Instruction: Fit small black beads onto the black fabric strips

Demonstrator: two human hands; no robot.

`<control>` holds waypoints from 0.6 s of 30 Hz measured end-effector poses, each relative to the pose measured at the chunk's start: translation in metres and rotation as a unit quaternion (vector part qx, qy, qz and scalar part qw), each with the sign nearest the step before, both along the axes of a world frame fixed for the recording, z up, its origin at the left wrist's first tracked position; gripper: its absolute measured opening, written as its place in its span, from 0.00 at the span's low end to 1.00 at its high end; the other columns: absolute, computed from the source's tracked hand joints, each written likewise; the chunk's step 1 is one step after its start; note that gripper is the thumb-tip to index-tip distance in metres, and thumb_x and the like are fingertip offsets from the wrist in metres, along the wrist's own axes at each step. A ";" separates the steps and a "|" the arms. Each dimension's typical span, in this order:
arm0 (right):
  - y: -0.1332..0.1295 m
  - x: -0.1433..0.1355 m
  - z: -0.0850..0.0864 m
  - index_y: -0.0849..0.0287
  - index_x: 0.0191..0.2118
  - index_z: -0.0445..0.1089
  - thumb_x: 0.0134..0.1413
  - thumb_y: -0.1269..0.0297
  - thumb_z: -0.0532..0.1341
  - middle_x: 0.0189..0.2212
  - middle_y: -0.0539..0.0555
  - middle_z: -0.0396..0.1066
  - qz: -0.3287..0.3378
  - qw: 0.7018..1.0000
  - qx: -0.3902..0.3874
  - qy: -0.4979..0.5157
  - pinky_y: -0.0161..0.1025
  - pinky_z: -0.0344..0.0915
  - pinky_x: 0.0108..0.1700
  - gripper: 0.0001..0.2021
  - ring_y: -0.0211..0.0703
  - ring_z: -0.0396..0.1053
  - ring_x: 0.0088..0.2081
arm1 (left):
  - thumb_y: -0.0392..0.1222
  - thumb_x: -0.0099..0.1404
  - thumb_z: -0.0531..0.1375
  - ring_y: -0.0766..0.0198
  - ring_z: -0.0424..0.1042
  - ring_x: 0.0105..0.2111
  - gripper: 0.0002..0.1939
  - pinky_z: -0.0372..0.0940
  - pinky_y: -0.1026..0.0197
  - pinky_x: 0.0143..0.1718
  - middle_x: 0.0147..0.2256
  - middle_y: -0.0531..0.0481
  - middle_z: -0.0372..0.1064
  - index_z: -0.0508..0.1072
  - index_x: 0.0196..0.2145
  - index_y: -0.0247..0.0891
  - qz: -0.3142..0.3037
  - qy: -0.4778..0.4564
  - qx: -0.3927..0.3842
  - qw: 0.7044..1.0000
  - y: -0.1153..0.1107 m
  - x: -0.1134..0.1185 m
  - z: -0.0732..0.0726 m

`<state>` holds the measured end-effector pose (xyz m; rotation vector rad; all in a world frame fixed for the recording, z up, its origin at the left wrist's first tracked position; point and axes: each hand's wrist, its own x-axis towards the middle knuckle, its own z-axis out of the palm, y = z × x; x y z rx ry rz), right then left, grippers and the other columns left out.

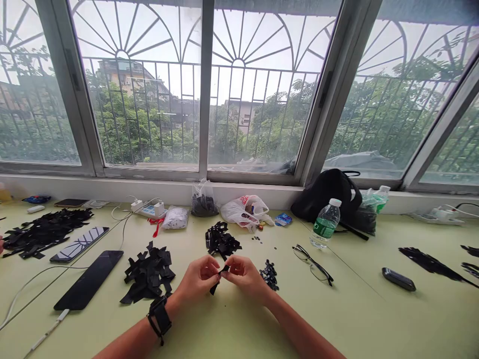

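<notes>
Both hands meet over the green table (232,329). My left hand (198,279), with a black watch on its wrist, pinches a short black strip (214,288). Fingertips of my right hand (245,276) close on the upper end of the same strip. Left of my hands lies a loose pile of black strips (149,271). Just beyond them is a smaller pile of black pieces (221,239). Small dark ring-like parts (269,275) are heaped beside my right hand. Any small part between the fingertips is too hidden to tell.
Two phones (90,281) (80,244) with cables and a large strip pile (48,229) lie left. Glasses (313,264), a water bottle (326,224), a black bag (325,197) and a black case (398,279) are right. Plastic bags (245,210) line the windowsill. Someone's fingers show at the left edge.
</notes>
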<state>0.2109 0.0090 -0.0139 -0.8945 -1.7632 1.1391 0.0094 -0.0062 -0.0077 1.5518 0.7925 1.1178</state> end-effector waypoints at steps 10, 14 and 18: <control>-0.010 -0.001 0.007 0.58 0.32 0.75 0.50 0.70 0.67 0.34 0.51 0.69 -0.023 0.992 0.099 -0.072 0.34 0.61 0.30 0.02 0.35 0.63 0.28 | 0.41 0.57 0.67 0.60 0.74 0.31 0.11 0.69 0.59 0.35 0.32 0.43 0.79 0.79 0.37 0.33 -0.045 -0.020 -0.093 0.994 0.004 -0.002 0.000; -0.011 -0.002 0.005 0.57 0.32 0.75 0.46 0.75 0.64 0.34 0.50 0.69 -0.011 0.991 0.110 -0.078 0.33 0.60 0.30 0.07 0.34 0.62 0.27 | 0.42 0.60 0.66 0.58 0.75 0.35 0.10 0.69 0.58 0.40 0.35 0.43 0.79 0.80 0.37 0.34 -0.048 -0.022 -0.112 0.992 -0.001 -0.005 0.009; -0.011 -0.003 0.004 0.58 0.32 0.73 0.44 0.79 0.60 0.34 0.50 0.69 -0.004 0.990 0.119 -0.081 0.33 0.61 0.31 0.10 0.35 0.63 0.28 | 0.49 0.61 0.67 0.59 0.75 0.35 0.14 0.69 0.59 0.40 0.35 0.43 0.79 0.81 0.37 0.34 -0.049 -0.020 -0.111 0.992 -0.001 -0.006 0.010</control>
